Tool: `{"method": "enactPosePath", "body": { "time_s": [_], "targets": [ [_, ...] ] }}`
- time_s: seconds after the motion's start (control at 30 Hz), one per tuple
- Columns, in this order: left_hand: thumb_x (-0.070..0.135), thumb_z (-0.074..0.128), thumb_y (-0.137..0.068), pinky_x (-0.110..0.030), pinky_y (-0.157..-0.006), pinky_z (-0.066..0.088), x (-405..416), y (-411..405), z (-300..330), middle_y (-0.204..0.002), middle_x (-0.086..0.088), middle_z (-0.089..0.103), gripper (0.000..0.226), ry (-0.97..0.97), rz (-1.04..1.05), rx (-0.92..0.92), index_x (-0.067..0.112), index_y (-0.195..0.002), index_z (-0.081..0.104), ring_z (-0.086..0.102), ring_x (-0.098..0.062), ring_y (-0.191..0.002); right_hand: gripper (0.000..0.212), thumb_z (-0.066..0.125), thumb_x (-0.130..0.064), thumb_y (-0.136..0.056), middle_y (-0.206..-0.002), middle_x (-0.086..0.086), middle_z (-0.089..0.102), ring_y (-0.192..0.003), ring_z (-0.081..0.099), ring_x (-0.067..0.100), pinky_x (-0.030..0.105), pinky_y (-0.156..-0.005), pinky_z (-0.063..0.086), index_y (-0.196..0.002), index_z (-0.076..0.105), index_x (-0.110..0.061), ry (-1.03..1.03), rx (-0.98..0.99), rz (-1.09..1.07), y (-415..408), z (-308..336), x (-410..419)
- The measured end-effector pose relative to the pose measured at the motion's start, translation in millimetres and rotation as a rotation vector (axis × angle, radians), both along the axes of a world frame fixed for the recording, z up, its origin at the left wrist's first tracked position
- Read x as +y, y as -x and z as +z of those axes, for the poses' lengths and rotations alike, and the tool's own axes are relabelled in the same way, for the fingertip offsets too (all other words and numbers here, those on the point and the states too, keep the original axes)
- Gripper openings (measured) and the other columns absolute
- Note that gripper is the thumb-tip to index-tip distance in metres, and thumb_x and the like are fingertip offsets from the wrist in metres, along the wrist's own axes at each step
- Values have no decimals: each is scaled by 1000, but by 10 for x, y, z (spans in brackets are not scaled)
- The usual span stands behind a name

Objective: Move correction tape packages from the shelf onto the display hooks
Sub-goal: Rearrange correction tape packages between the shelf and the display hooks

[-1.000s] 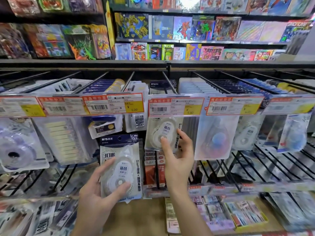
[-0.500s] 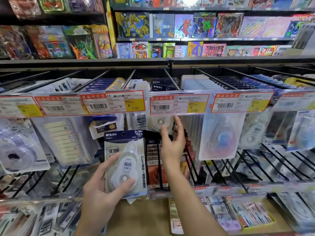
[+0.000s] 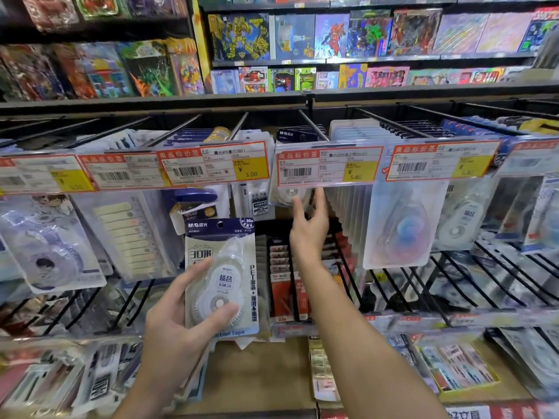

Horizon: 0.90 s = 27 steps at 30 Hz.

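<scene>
A shopper's right hand (image 3: 308,225), fingers straight, presses a correction tape package (image 3: 289,195) up under the 5.80 price tag (image 3: 329,166), apparently seating it on its display hook, while the left hand (image 3: 181,322) grips a second package (image 3: 222,276) below and left of that tag, seemingly next.

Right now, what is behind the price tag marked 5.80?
Behind the 5.80 price tag, the right hand touches a correction tape package; only its lower part shows. The tag covers the package's top and the hook.
</scene>
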<state>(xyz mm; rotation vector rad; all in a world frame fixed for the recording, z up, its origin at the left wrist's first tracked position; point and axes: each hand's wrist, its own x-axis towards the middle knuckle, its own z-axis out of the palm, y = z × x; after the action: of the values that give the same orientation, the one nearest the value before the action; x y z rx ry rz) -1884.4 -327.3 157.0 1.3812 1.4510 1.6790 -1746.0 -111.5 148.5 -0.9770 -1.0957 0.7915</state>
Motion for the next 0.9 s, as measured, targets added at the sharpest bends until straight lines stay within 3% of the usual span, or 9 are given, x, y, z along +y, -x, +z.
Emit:
{"method": "enactPosePath", "body": {
  "time_s": [0.07, 0.13, 0.27, 0.33, 0.43, 0.53, 0.67, 0.73, 0.9],
  "targets": [
    [31, 94, -65, -45, -95, 55, -24, 6, -13, -125, 10, 68, 62, 17, -15, 7, 50, -116, 66, 65, -17, -117, 55, 59, -26, -101, -119, -29, 48, -110, 42, -25, -3, -89, 30, -152, 40, -26, -2, -25, -19, -3, -7, 43],
    [19, 91, -65, -37, -89, 59, -52, 6, -18, -119, 11, 71, 62, 29, -50, 6, 52, -111, 67, 68, -17, -111, 55, 59, -25, -101, -115, -38, 43, -108, 41, -28, 3, -95, 30, -153, 40, -25, 8, -52, -37, -5, -12, 81],
    [34, 90, -59, -30, -81, 60, -114, 23, -36, -119, 11, 70, 62, 33, -85, 22, 52, -113, 67, 69, -14, -108, 54, 58, -24, -101, -117, -29, 48, -112, 43, -22, 19, -105, 33, -152, 41, -28, 3, -73, -54, 0, -16, 31],
    [30, 92, -60, -26, -79, 60, -128, 12, -57, -119, 13, 70, 63, 33, -88, 33, 48, -114, 67, 69, -11, -107, 56, 59, -23, -100, -130, -17, 51, -122, 42, -13, 28, -113, 34, -152, 40, -31, 8, -65, -53, -2, -14, -72],
    [17, 87, -61, -15, -73, 57, -136, -68, -23, -112, 22, 70, 64, 25, -102, 8, 34, -118, 66, 69, -3, -102, 67, 60, -16, -97, -155, -10, 36, -144, 31, 7, 41, -121, 29, -154, 29, -34, 82, -92, -35, -46, 3, -349],
    [16, 82, -62, -16, -76, 57, -88, -144, -18, -113, 21, 70, 64, 10, -121, 10, 33, -120, 63, 69, -4, -102, 61, 59, -20, -99, -153, -3, 37, -141, 35, 11, 26, -114, 30, -153, 31, -27, 154, -465, 47, -177, 3, -717],
    [17, 90, -67, -29, -80, 61, 63, -261, 2, -119, 13, 69, 62, -13, -187, -60, 41, -118, 65, 70, -13, -105, 45, 53, -42, -100, -136, 2, 55, -122, 54, 24, 36, -94, 47, -141, 49, -24, 151, -1031, 38, -497, -137, -1089],
    [19, 87, -69, -38, -82, 61, 145, -345, 53, -122, 9, 67, 61, -34, -221, -56, 45, -119, 63, 69, -16, -109, 46, 49, -51, -99, -132, 4, 58, -121, 55, 28, 40, -94, 48, -135, 55, -23, 200, -1181, 34, -696, -220, -1207],
    [28, 83, -75, -41, -91, 58, 351, -507, 186, -125, 5, 63, 58, -106, -257, 10, 54, -122, 58, 64, -16, -117, 67, 32, -70, -90, -115, 8, 70, -113, 63, 34, 51, -98, 50, -123, 66, -22, 176, -1418, -177, -955, -421, -1452]
  ]
}}
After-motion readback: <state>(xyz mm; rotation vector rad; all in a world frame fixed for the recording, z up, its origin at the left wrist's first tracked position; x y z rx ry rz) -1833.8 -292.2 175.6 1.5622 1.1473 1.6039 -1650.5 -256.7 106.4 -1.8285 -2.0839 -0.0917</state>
